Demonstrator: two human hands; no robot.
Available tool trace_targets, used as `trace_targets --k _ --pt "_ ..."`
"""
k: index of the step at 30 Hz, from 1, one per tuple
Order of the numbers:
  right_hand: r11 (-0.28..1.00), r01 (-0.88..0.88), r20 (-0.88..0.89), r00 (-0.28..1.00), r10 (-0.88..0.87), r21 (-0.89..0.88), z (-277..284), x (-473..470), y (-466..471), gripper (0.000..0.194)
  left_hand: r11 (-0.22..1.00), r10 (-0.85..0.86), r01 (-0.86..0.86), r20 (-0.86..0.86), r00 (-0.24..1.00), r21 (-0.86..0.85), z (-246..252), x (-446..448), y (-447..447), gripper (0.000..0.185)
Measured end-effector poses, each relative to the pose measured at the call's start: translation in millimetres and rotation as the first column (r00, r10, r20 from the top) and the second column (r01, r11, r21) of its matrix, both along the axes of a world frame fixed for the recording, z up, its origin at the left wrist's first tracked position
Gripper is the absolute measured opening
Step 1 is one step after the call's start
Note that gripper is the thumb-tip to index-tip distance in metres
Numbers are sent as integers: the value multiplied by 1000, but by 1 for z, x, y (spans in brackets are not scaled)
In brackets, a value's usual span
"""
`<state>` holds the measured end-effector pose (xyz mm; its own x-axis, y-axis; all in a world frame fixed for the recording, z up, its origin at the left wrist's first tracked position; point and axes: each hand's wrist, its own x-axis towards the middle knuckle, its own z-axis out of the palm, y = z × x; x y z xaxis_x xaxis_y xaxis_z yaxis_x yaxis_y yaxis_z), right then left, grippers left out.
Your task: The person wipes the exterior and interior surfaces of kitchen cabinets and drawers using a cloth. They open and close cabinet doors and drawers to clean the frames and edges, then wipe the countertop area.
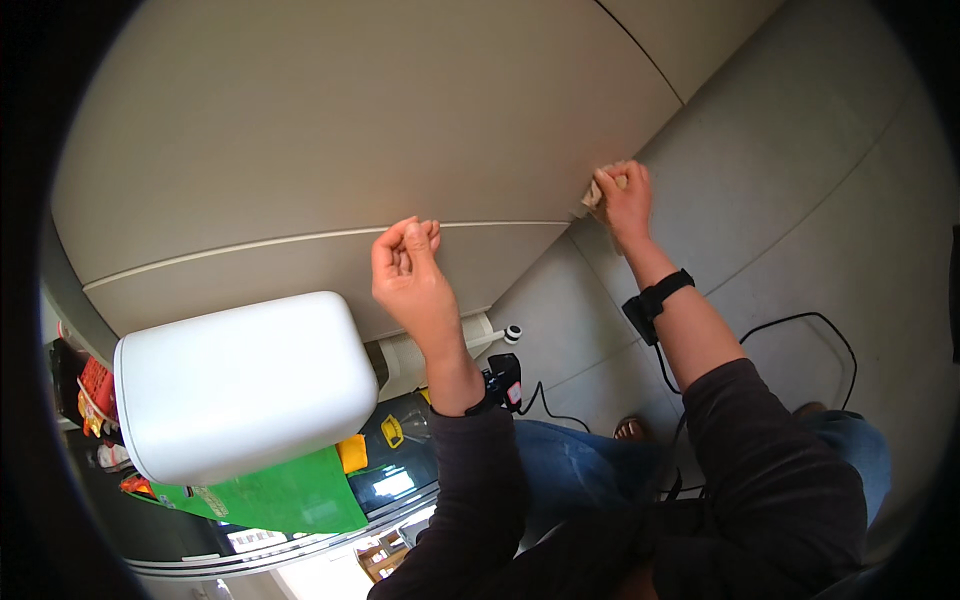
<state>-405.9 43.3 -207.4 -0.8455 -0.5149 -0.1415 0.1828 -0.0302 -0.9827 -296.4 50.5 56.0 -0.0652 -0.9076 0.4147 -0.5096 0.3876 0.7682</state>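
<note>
My right hand [628, 201] grips a crumpled beige cloth [594, 193] beside the lower edge of a large beige cabinet panel [360, 112]. Part of the cloth hangs behind the wrist. My left hand [409, 259] is raised in front of the pale seam between the panels, its fingers curled in towards the thumb; I see nothing between them. Both wrists carry black straps with small devices and cables.
A glossy white rounded box [247, 386] stands at the left, near a green sheet [300, 495], a yellow cloth [352, 454] and a clear bottle with a yellow part [392, 431]. A black cable [814, 313] loops over the grey tiled floor [810, 217].
</note>
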Motion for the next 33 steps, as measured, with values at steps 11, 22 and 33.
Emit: trace_targets --k 11,22,33 --pt "990 67 -60 995 -75 -128 5 4 -3 18 996 -70 69 9 998 51 -11 7 -6 25" --pt "993 39 -153 987 -55 -108 11 6 -3 20 990 -119 119 -5 993 72 -11 9 -7 30" --pt "990 89 -157 982 -105 -107 12 4 -7 21 981 -120 121 -14 993 149 -8 13 -2 32"
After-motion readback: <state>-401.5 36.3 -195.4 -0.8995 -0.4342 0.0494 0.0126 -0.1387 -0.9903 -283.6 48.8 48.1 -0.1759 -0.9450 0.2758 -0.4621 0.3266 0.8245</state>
